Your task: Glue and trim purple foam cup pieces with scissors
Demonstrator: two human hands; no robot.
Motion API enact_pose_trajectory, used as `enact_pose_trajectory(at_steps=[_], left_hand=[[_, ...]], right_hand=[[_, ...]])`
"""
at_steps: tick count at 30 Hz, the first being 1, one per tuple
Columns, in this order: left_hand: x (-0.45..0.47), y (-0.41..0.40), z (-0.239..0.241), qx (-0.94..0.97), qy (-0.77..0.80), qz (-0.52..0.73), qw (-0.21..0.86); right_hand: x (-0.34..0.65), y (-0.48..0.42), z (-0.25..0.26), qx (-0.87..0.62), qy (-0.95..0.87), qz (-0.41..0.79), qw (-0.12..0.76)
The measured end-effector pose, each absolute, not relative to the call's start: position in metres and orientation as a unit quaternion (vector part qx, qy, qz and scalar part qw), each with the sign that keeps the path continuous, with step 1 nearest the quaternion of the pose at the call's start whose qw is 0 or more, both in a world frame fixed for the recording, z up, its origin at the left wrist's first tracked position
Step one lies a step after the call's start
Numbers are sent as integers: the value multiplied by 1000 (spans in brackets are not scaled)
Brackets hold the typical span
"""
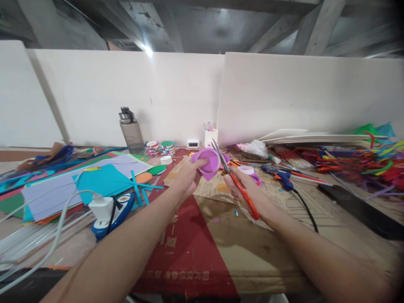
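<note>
My left hand [187, 176] is closed on a small cup [209, 161] covered with purple paper, held up above the table with its round base facing me. My right hand [243, 190] grips orange-handled scissors [235, 181]. Their metal blades are slightly parted and point up and away, right beside the cup's right edge. Purple paper sticks out around the cup. A few purple scraps lie on the cardboard below my hands.
Coloured paper sheets [78, 185] and a white charger [101, 208] on a blue object lie at left. A grey water bottle [131, 131], tape rolls and a pen cup [211, 136] stand at the back wall. A blue glue gun [285, 180] and pipe cleaners [362, 164] lie at right.
</note>
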State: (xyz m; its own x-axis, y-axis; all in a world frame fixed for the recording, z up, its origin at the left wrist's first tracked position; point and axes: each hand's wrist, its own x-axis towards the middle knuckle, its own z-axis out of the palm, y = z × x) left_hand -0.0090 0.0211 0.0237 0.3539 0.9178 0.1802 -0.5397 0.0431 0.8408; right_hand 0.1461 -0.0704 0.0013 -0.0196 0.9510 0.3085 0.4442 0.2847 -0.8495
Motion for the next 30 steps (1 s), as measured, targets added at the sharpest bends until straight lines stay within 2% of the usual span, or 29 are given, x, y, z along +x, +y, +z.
enact_pose_trajectory(at_steps=[17, 30], left_hand=[[-15, 33, 21, 458, 203, 525, 688], [-14, 28, 24, 417, 228, 526, 705]], right_hand=[[146, -73, 4, -527, -668, 288, 440], [145, -69, 3, -552, -672, 238, 433]])
